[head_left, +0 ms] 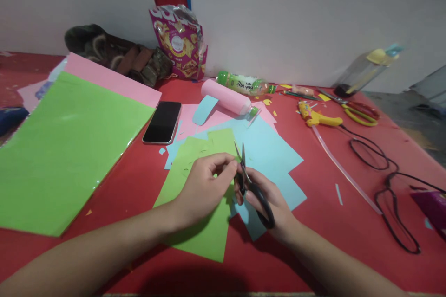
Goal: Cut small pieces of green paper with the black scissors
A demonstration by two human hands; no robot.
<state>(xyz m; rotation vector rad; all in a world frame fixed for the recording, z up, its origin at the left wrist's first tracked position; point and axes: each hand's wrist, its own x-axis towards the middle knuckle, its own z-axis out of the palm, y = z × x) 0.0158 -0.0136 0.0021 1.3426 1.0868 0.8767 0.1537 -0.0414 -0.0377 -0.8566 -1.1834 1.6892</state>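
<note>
My right hand [270, 199] is closed on the black-handled scissors [259, 199], whose blades point up and stand slightly apart. Beside the blades, my left hand [209, 185] pinches a small piece of green paper [238, 159]. Both hands are above a cut green sheet [209, 246] and overlapping light blue sheets [278, 153]. Behind them lies a bottle wrapped in pink paper [225, 96] with a green cap. A light blue paper strip [205, 110] rests against its near side.
A smartphone [162, 123] and a large green paper pack [69, 148] lie left. To the right are a yellow glue gun [318, 116] with a looping black cable, larger scissors [358, 113] and a tall bottle [364, 72]. A snack bag [179, 44] and green-labelled bottle [244, 83] stand behind.
</note>
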